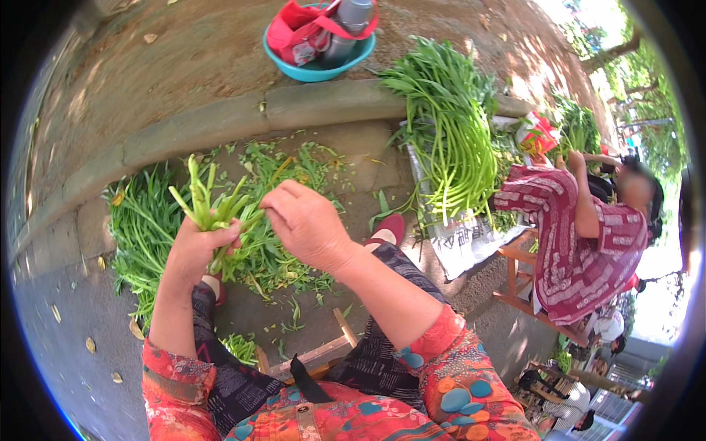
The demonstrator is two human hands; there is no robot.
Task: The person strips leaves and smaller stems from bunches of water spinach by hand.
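Note:
Thick green stems of a leafy vegetable, probably water spinach (205, 201), stand up in a bunch out of my left hand (190, 251), which is closed around them. My right hand (309, 223) is beside the bunch, its fingers pinched at the end of one stem (252, 220) that sticks out sideways. Its fingertips are partly hidden behind the knuckles. Below and between my hands, torn leaves and stem scraps (276, 264) litter the pavement. A heap of leafy greens (146, 231) lies left of my left hand.
A large pile of long-stemmed greens (452, 132) lies on a white plastic sheet (455, 242). Behind runs a stone kerb (331, 105). Beyond it, a teal basin (314, 73) holds a red bag (292, 36) and a grey flask (345, 33). A seated person (579, 237) works at right.

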